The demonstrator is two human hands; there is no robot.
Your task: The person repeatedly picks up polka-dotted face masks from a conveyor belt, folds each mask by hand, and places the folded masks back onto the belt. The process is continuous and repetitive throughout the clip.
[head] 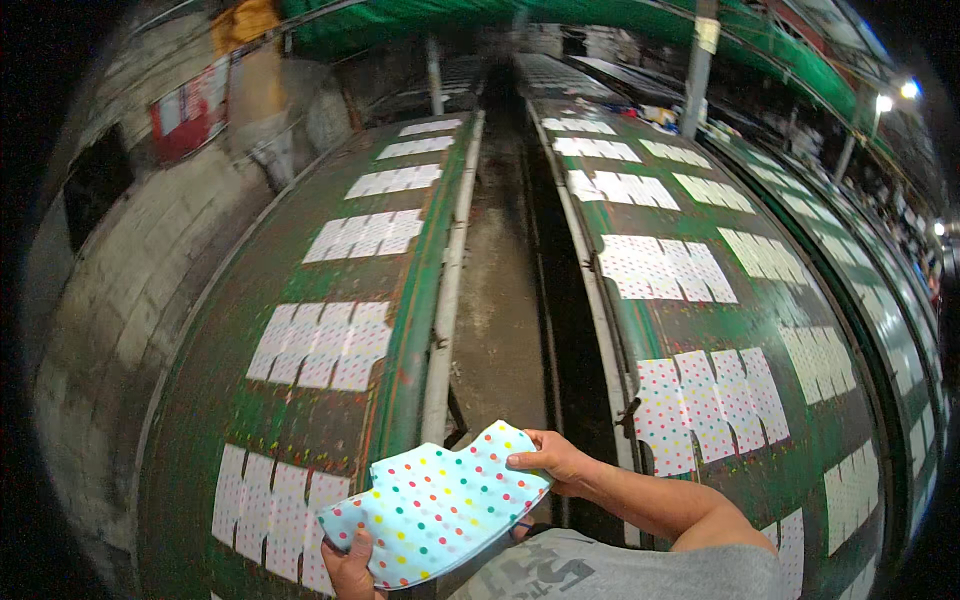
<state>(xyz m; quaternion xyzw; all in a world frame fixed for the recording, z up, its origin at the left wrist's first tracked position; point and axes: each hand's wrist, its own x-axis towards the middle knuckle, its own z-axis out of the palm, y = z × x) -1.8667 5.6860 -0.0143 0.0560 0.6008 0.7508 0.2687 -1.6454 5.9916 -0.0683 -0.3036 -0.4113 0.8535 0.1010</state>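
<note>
Between my two hands, in front of my grey shirt, a cut fabric piece (442, 510) is held up, white to pale blue with red, orange, yellow and green dots. It looks like more than one layer along its lower edge. My left hand (351, 564) grips its lower left corner, the thumb on top. On the upper right side, my right hand (551, 461) pinches it with the thumb over the dotted face. Similar dotted pieces (330, 345) lie flat in rows on the long green table at left, and more dotted pieces (709, 409) lie on the table at right.
A narrow aisle (499, 300) runs between the left table's pale rail (454, 277) and the right table's rail (600, 330). A block wall (150, 285) borders the left side. Metal posts (701, 67) rise between tables farther off, and more long tables with pale pieces (817, 364) stand at right.
</note>
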